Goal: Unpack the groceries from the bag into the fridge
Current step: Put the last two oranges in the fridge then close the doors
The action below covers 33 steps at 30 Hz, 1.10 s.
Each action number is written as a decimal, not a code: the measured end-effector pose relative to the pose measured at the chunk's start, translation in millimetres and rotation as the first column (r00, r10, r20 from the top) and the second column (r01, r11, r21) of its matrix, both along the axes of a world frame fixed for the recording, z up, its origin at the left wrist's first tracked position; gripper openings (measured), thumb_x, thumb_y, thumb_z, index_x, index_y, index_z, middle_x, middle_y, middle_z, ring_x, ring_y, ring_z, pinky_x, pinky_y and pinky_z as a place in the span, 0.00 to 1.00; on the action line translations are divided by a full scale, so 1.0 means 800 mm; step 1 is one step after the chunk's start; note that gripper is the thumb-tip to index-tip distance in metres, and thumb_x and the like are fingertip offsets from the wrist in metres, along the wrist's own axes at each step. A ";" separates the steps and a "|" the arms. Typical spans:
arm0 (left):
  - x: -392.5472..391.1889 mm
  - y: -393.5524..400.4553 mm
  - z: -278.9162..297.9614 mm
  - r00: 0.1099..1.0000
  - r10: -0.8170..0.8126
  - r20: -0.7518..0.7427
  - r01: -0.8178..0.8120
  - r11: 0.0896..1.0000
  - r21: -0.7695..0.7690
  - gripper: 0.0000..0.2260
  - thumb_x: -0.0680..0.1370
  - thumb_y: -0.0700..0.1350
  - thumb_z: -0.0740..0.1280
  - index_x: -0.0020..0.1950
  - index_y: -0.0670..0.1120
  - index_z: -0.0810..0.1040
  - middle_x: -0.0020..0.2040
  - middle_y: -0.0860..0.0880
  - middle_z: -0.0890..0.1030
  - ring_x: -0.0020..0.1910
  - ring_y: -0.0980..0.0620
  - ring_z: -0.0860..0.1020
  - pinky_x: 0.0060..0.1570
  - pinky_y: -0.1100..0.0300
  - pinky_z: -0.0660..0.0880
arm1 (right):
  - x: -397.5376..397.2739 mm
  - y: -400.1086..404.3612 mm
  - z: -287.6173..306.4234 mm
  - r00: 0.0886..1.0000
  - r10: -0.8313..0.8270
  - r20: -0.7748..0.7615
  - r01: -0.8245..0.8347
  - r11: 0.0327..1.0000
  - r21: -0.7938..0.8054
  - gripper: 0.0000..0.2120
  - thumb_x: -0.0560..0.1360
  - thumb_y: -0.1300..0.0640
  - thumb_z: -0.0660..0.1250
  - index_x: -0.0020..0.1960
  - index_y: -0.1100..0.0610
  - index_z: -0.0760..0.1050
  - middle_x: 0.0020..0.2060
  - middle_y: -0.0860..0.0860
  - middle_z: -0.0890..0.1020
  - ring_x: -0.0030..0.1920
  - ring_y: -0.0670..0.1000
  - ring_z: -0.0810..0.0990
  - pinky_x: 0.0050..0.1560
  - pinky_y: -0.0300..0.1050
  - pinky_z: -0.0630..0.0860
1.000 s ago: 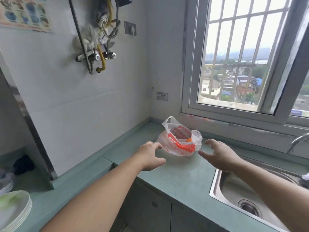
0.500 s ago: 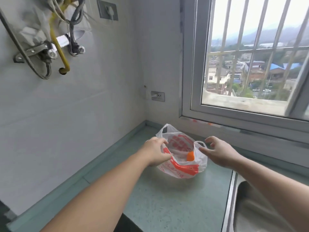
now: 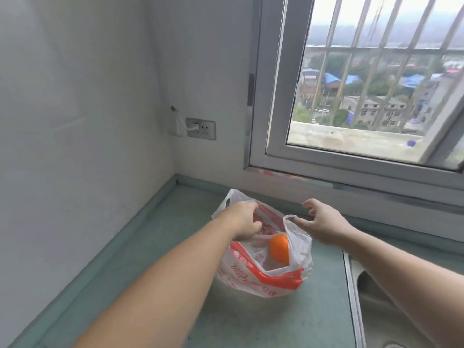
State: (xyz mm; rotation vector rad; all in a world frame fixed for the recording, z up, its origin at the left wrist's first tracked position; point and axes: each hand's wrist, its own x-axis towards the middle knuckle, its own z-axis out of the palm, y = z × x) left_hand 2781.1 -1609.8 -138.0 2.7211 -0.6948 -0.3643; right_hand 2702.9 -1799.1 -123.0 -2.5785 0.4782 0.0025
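A white plastic bag (image 3: 263, 282) with red print sits on the green counter (image 3: 155, 247) in the corner under the window. An orange fruit (image 3: 279, 248) shows inside its open mouth. My left hand (image 3: 244, 222) has its fingers curled over the bag's left rim, reaching into the opening. My right hand (image 3: 324, 223) hovers at the bag's right handle loop, fingers spread, with the fingertips at the loop. No fridge is in view.
A steel sink (image 3: 371, 305) begins just right of the bag. A wall socket (image 3: 200, 128) sits above the counter's back corner. The barred window (image 3: 364, 79) fills the upper right, with its sill close behind the bag.
The view has moved closer to the bag. My left hand went from the bag's outer edge into its mouth, and my right hand closed in on the right handle.
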 end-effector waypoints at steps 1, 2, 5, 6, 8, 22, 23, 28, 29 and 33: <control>0.009 -0.006 -0.010 0.999 -0.039 0.005 0.038 0.998 0.039 0.23 0.78 0.54 0.60 0.71 0.48 0.67 0.71 0.48 0.71 0.67 0.46 0.71 0.65 0.50 0.70 | 0.011 0.008 -0.007 1.000 0.005 -0.005 -0.005 1.000 -0.019 0.26 0.74 0.46 0.67 0.69 0.55 0.68 0.63 0.55 0.76 0.61 0.55 0.76 0.55 0.43 0.70; 0.017 -0.012 -0.020 0.997 -0.072 -0.002 0.072 0.995 0.065 0.21 0.79 0.53 0.59 0.71 0.48 0.68 0.70 0.47 0.72 0.67 0.45 0.71 0.64 0.50 0.70 | 0.022 0.017 -0.015 1.000 0.013 -0.012 -0.013 0.999 -0.036 0.25 0.74 0.47 0.67 0.68 0.54 0.69 0.62 0.55 0.76 0.60 0.54 0.76 0.55 0.43 0.71; 0.036 -0.028 -0.047 0.989 -0.128 -0.076 0.133 0.988 0.073 0.17 0.79 0.49 0.58 0.67 0.47 0.71 0.64 0.45 0.76 0.61 0.43 0.74 0.59 0.49 0.73 | 0.057 0.036 -0.046 0.999 0.048 -0.022 -0.050 0.995 -0.085 0.16 0.74 0.51 0.64 0.60 0.55 0.73 0.56 0.55 0.79 0.54 0.57 0.77 0.53 0.48 0.75; 0.041 -0.030 -0.057 0.987 -0.129 -0.097 0.137 0.987 0.081 0.16 0.79 0.49 0.58 0.66 0.48 0.72 0.63 0.46 0.77 0.60 0.43 0.75 0.56 0.49 0.74 | 0.066 0.042 -0.057 0.997 0.065 -0.037 -0.068 0.993 -0.094 0.13 0.74 0.54 0.63 0.57 0.56 0.73 0.54 0.56 0.80 0.53 0.58 0.77 0.51 0.49 0.75; 0.050 -0.029 -0.076 0.987 -0.118 -0.106 0.133 0.980 0.150 0.16 0.79 0.49 0.58 0.66 0.49 0.72 0.62 0.48 0.77 0.60 0.43 0.75 0.50 0.52 0.74 | 0.080 0.052 -0.083 0.991 0.094 -0.093 -0.103 0.990 -0.096 0.12 0.74 0.61 0.59 0.57 0.59 0.73 0.53 0.57 0.80 0.53 0.59 0.77 0.50 0.48 0.75; 0.118 0.050 -0.138 0.998 0.017 -0.065 0.014 0.893 0.451 0.14 0.77 0.45 0.65 0.63 0.48 0.76 0.60 0.46 0.79 0.59 0.44 0.77 0.53 0.51 0.74 | 0.107 0.042 -0.173 0.939 0.042 -0.343 -0.110 0.977 -0.181 0.31 0.71 0.47 0.68 0.72 0.49 0.64 0.68 0.52 0.69 0.64 0.56 0.71 0.60 0.52 0.74; 0.121 0.055 -0.140 0.995 0.057 -0.078 -0.018 0.901 0.434 0.13 0.77 0.44 0.64 0.61 0.47 0.78 0.58 0.46 0.80 0.57 0.45 0.78 0.52 0.52 0.74 | 0.108 0.042 -0.174 0.939 0.045 -0.342 -0.118 0.973 -0.196 0.31 0.71 0.44 0.68 0.71 0.49 0.64 0.68 0.52 0.69 0.65 0.56 0.71 0.59 0.52 0.74; 0.129 0.066 -0.153 0.992 0.076 -0.098 -0.030 0.914 0.404 0.11 0.76 0.50 0.65 0.56 0.48 0.80 0.54 0.47 0.81 0.53 0.46 0.79 0.47 0.55 0.73 | 0.109 0.040 -0.179 0.930 0.067 -0.361 -0.151 0.966 -0.209 0.31 0.72 0.45 0.65 0.73 0.50 0.62 0.69 0.54 0.67 0.64 0.58 0.72 0.59 0.52 0.75; 0.128 0.068 -0.155 0.992 0.080 -0.100 -0.031 0.906 0.421 0.13 0.75 0.51 0.68 0.57 0.48 0.79 0.54 0.47 0.81 0.54 0.46 0.79 0.50 0.54 0.74 | 0.108 0.041 -0.180 0.928 0.068 -0.367 -0.145 0.972 -0.185 0.33 0.71 0.43 0.66 0.73 0.49 0.62 0.69 0.54 0.67 0.63 0.58 0.73 0.58 0.52 0.76; 0.125 0.071 -0.169 0.993 0.072 -0.096 -0.018 0.881 0.473 0.18 0.73 0.48 0.72 0.61 0.48 0.75 0.56 0.47 0.79 0.57 0.46 0.78 0.54 0.52 0.75 | 0.106 0.051 -0.188 0.923 0.092 -0.374 -0.152 0.979 -0.134 0.36 0.67 0.36 0.65 0.71 0.47 0.61 0.65 0.54 0.69 0.60 0.58 0.77 0.57 0.50 0.76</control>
